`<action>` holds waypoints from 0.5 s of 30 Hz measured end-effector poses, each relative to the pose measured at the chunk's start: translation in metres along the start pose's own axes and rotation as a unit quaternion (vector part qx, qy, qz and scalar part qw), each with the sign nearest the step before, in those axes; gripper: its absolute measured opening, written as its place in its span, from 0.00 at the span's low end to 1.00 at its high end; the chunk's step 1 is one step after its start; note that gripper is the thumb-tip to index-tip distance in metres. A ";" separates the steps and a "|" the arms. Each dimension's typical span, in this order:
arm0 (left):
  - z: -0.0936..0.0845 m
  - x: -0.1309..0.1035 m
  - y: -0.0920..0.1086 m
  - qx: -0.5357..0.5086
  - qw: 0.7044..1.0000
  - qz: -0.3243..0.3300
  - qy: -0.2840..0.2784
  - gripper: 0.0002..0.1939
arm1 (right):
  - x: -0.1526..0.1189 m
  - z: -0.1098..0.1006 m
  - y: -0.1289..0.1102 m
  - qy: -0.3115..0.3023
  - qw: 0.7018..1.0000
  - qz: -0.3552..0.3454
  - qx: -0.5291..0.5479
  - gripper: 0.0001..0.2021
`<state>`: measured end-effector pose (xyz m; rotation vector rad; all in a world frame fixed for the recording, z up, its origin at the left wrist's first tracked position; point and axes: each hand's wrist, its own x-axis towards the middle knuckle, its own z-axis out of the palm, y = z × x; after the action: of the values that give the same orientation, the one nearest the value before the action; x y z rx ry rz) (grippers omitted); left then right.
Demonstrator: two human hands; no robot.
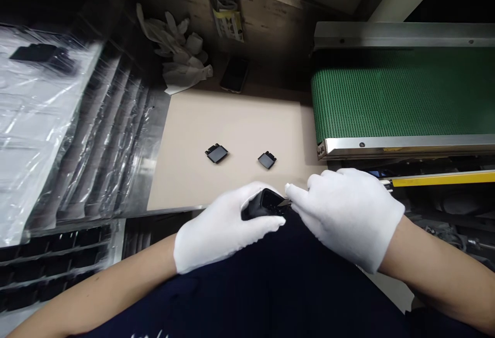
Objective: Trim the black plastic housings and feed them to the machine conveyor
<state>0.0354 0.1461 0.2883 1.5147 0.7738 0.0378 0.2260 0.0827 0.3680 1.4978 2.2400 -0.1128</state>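
Both hands wear white gloves. My left hand is wrapped round a black hollow part, its thumb and fingers on either side. My right hand pinches a thin dark blade-like tool, whose tip lies at the open side of the black part. Two small black pieces with grey faces rest on the beige board beyond my hands: one piece on the left, the other piece on the right.
A green conveyor belt with metal rails is at the right. White gloves and a phone lie behind the board. Plastic-wrapped trays are stacked at the left, with a black part on top.
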 end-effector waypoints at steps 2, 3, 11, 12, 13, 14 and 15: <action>0.000 -0.001 0.001 0.003 1.000 -0.001 0.006 0.11 | 0.001 0.000 0.000 -0.007 1.000 0.001 0.005 0.05; 0.000 -0.001 0.001 0.002 1.000 0.000 0.009 0.11 | 0.001 -0.001 0.000 -0.007 1.000 0.002 0.007 0.05; 0.001 0.003 -0.003 -0.004 1.000 -0.003 0.012 0.12 | -0.003 0.006 0.000 0.019 0.997 0.049 0.064 0.10; 0.002 0.003 -0.004 -0.004 1.000 -0.001 0.014 0.13 | -0.002 0.008 0.000 0.017 0.992 0.068 0.101 0.10; 0.002 0.004 -0.005 -0.003 1.000 0.002 0.013 0.13 | 0.000 0.009 0.000 0.010 0.985 0.089 0.149 0.11; 0.003 0.004 -0.005 -0.002 1.000 0.005 0.010 0.13 | 0.003 0.012 0.000 -0.004 0.973 0.107 0.205 0.11; 0.004 0.005 -0.006 0.001 1.000 0.007 0.005 0.13 | 0.006 0.014 -0.001 -0.021 0.958 0.122 0.260 0.10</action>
<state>0.0389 0.1444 0.2805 1.5220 0.7712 0.0545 0.2277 0.0832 0.3523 2.0015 2.0623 -0.6959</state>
